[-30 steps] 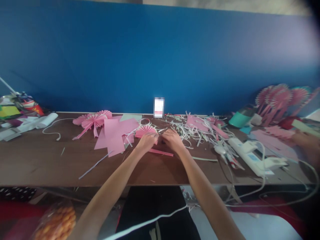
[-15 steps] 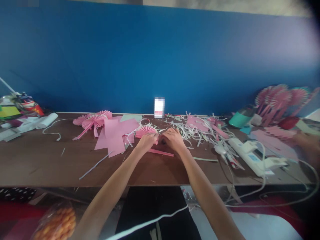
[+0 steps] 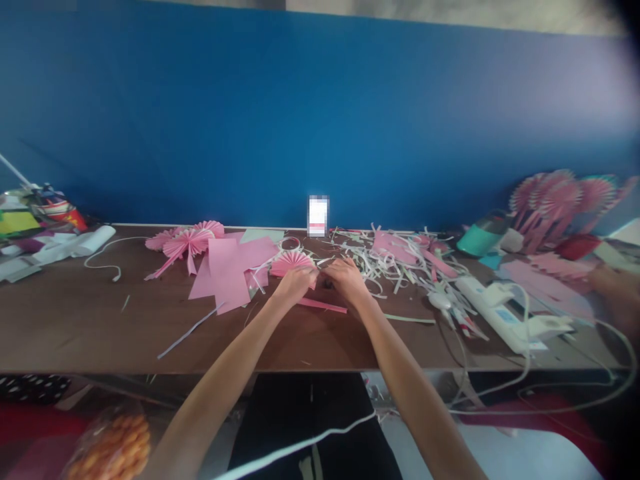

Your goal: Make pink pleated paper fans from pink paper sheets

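My left hand [image 3: 296, 284] pinches the pink pleated paper fan [image 3: 289, 261]; the right hand [image 3: 347, 281] curls beside it, and I cannot tell its grip. Uneven pulling could tear the pleats.

A long brown table [image 3: 75, 333] runs from left to right. Counting clock hours from its middle, a small pink fan [image 3: 291, 261] lies just toward eleven o'clock, and a pink strip [image 3: 323, 305] lies flat at the middle itself. Flat pink sheets [image 3: 227, 267] overlap one another at ten o'clock, with pleated pink fans [image 3: 187, 241] farther out in the same direction. A white cord [image 3: 103, 257] curls at nine o'clock. A heap of paper strips [image 3: 390, 257] spreads at two o'clock. A white power strip [image 3: 500, 310] lies at three o'clock, and one long pale strip [image 3: 187, 331] lies at eight o'clock.
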`<state>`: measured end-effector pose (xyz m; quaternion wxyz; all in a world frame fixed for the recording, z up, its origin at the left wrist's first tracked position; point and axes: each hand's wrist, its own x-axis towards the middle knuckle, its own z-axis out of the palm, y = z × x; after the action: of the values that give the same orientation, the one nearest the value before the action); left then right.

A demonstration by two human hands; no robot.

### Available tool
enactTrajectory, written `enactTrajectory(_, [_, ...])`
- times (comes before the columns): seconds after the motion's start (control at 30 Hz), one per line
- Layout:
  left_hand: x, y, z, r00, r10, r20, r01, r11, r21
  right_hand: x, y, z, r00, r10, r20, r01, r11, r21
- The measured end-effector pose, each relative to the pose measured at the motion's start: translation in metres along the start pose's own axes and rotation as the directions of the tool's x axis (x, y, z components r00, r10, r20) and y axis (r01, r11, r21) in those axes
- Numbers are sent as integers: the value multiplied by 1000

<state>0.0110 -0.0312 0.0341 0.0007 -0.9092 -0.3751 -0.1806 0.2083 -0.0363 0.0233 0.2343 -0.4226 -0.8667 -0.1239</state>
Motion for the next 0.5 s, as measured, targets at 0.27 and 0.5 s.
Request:
enactTrajectory(0.27, [-3, -5, -4, 1000, 8, 4, -8, 998, -61, 3, -8, 1, 995, -51, 89, 59, 994, -89])
enactTrajectory(0.5, [-3, -11, -1, 1000, -4, 6, 4, 1000, -31, -1, 0, 0, 997, 39, 66, -34, 996, -80])
